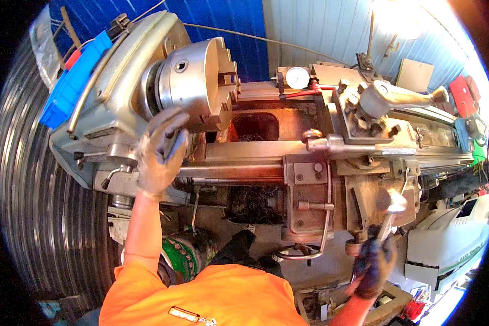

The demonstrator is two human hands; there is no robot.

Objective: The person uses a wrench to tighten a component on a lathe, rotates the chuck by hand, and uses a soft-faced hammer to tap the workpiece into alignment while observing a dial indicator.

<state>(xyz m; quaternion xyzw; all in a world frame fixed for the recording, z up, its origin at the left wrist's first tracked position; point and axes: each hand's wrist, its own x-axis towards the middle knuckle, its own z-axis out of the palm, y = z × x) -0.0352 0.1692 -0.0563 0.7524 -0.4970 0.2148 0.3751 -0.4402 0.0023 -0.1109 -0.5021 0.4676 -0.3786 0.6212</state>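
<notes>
My left hand (pixel 162 155), in a soiled light glove, is raised just in front of the lathe's large steel chuck (pixel 193 81). Its fingers are spread, with nothing in them; from this angle I cannot tell whether the fingertips touch the chuck. The chuck jaws (pixel 225 89) face right and hold no workpiece that I can see. At the lower right, my right hand (pixel 374 263), in a dark glove, is closed round the handle of a hammer (pixel 390 202). The hammer's shiny metal head points up, slightly blurred, beside the lathe carriage (pixel 309 195).
A dial gauge (pixel 296 78) stands behind the bed near the tool post (pixel 375 100). A handwheel (pixel 299 252) juts toward me. A blue bin (pixel 73 81) sits on the headstock; a green-and-white bucket (pixel 182 255) stands below. A white machine cover (pixel 445 244) is at right.
</notes>
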